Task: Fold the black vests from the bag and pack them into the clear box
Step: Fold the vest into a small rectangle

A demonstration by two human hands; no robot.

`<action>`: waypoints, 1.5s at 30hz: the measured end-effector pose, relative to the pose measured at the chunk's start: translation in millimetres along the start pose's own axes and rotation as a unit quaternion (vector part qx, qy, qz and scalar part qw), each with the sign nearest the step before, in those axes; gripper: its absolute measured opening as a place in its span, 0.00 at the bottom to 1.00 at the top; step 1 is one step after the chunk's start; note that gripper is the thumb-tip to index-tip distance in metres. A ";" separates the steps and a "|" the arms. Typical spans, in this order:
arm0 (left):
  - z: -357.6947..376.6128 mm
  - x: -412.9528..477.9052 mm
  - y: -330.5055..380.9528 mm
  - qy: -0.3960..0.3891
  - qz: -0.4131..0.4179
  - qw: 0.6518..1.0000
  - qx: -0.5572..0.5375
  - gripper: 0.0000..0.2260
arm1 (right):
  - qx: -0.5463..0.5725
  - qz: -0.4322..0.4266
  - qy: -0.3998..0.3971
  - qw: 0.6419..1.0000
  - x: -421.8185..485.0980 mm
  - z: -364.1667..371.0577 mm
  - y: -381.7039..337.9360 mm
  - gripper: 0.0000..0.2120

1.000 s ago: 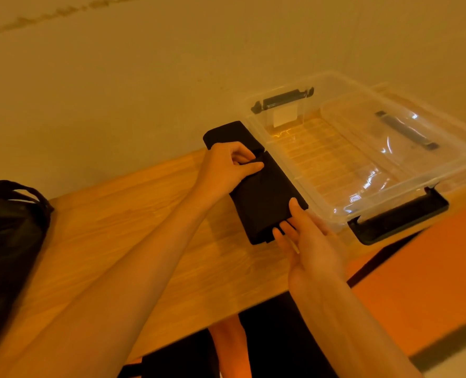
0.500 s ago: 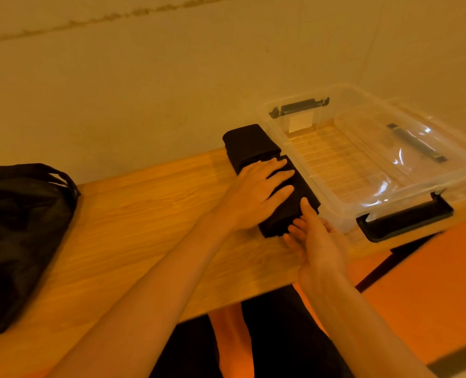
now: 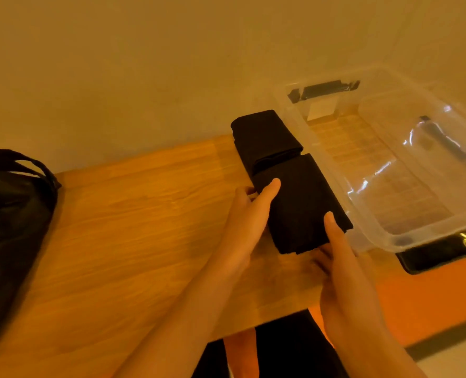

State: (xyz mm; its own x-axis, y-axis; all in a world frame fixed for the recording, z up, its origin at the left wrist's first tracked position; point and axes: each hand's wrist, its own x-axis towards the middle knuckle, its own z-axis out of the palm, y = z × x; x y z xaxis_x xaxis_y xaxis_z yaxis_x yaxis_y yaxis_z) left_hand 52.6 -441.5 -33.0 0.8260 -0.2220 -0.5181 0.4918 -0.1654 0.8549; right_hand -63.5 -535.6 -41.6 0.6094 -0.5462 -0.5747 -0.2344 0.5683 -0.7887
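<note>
While pinching the folded black vest [image 3: 300, 203] on the wooden table [image 3: 144, 227] just beside the clear box [image 3: 422, 238], left hand [image 3: 249, 214] at its left edge, right hand [image 3: 343, 268] at its near corner, thumbs on top, treat as probably light, soft and floppy, supporting both sides from beneath to save the folds.

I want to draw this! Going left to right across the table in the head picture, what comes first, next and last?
Bag → vests → box. The left hand and right hand overlap the vests, so I skip them.
</note>
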 end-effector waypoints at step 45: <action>-55.2 -59.1 169.4 -0.080 -0.031 0.988 -0.125 0.27 | -0.250 -0.001 -0.289 0.924 -9.7 96.2 -193.9 0.64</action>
State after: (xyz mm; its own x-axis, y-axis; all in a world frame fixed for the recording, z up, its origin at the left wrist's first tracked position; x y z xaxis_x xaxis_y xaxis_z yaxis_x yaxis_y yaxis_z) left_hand 102.3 -403.3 143.9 0.7472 -0.3717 -0.5509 0.6100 0.0547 0.7905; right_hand 48.9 -581.3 137.9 0.8790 -0.0457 -0.4745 -0.4655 0.1328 -0.8750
